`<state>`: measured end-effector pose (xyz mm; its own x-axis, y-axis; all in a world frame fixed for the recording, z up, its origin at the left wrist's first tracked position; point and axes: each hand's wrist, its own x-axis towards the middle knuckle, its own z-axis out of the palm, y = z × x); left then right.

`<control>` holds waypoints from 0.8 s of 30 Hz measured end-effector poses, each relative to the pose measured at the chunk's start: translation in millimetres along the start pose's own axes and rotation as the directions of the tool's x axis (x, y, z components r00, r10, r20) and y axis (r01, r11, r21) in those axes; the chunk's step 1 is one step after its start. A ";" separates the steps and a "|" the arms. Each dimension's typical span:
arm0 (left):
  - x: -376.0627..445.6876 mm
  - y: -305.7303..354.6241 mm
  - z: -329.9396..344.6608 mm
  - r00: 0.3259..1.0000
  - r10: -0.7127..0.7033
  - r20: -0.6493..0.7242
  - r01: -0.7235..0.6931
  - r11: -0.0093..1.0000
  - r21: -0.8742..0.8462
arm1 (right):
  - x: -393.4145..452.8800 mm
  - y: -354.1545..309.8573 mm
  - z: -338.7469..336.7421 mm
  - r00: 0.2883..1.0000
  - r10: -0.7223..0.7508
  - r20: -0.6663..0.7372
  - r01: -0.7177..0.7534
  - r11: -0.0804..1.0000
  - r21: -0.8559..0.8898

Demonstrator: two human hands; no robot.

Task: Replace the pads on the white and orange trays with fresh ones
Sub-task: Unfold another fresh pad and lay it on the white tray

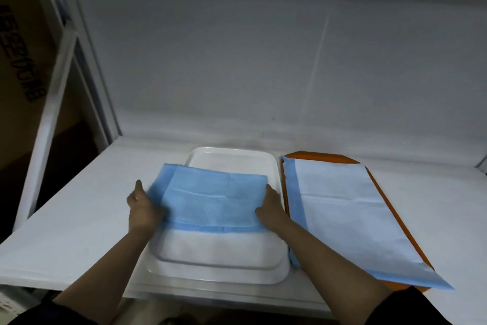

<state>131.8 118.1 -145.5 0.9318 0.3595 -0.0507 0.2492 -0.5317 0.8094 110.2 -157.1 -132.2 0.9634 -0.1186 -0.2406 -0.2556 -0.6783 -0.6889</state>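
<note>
A white tray (266, 166) lies in the middle of the table. Over it a folded blue pad (213, 198) is held by both its side edges, its white underside showing below the blue fold. My left hand (141, 206) grips the pad's left edge. My right hand (271, 206) grips its right edge. To the right lies the orange tray (313, 155), almost fully covered by a spread pad (353, 219) with its pale side up and blue borders.
The trays lie on a white-covered table (79, 219) with a white wall behind. A white metal frame (52, 103) stands at the left, with a cardboard box (18, 56) beyond it. The table's front edge runs just below the white tray.
</note>
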 end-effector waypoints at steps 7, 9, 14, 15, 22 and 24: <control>-11.0 14.9 13.3 0.973 0.195 0.121 -0.229 0.786 0.574 | -9.8 -4.2 12.1 0.974 -0.141 0.177 0.185 0.948 -0.261; -11.1 21.2 15.0 0.992 0.081 0.099 -0.124 0.796 0.593 | -12.8 -6.1 15.0 0.964 -0.148 0.222 0.199 0.952 -0.232; -2.8 26.3 7.4 0.999 -0.037 0.030 0.012 0.808 0.588 | -16.9 -5.8 14.5 0.956 -0.102 0.276 0.162 0.966 -0.202; -0.4 26.1 6.9 0.998 -0.046 0.032 0.020 0.818 0.575 | -17.2 -5.9 13.4 0.956 -0.095 0.278 0.149 0.972 -0.183; 0.1 54.1 5.7 0.995 0.004 0.100 -0.027 0.972 0.232 | -21.9 -7.3 0.2 0.954 -0.090 0.285 0.090 0.996 0.015; -9.4 74.7 7.8 0.994 0.077 0.078 -0.090 0.982 0.166 | -24.2 -9.8 -5.2 0.954 -0.088 0.285 0.057 0.991 0.117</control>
<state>143.8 69.1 -89.1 0.9660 0.2563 -0.0335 0.2051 -0.6814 0.7025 89.9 -151.3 -116.1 0.9188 0.1534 -0.3637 -0.2083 -0.5942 -0.7769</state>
